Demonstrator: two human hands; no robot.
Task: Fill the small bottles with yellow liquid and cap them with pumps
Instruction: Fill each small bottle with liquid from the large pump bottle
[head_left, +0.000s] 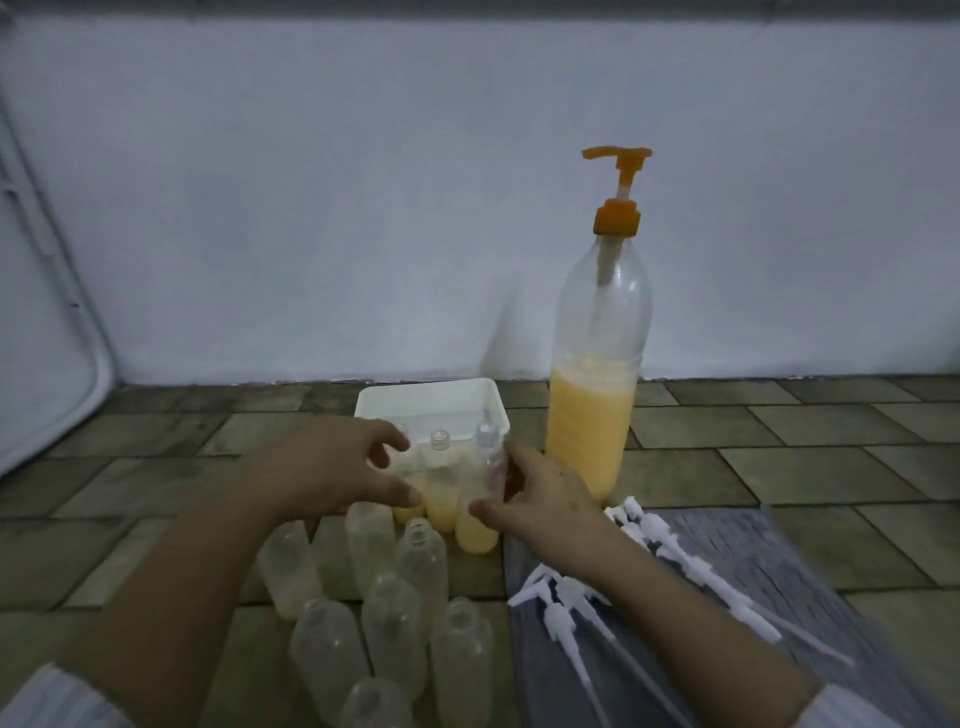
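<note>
My right hand (540, 499) pinches a small bottle (480, 499) between thumb and curled fingers, and that bottle stands upright on the tiled floor (779, 452), neck up, its long axis vertical, the lower part filled with yellow liquid. It is the right-hand one of three part-filled bottles just in front of the white tray (434, 402). My left hand (332, 467) hovers beside them with fingers loosely spread, holding nothing; whether it touches the left bottle I cannot tell.

I judge this to be the step between filling and capping: three bottles hold liquid, none wears a pump. The next move calls for taking one white pump (566, 603) from the heap on the grey cloth (779, 561) at my right, feeding its long tube straight down the narrow neck, and twisting it tight while my grip steadies the bottle.

The empty bottles (410, 587) stand upright nearer me. The big pump bottle (597, 395) stands upright, about half full.
</note>
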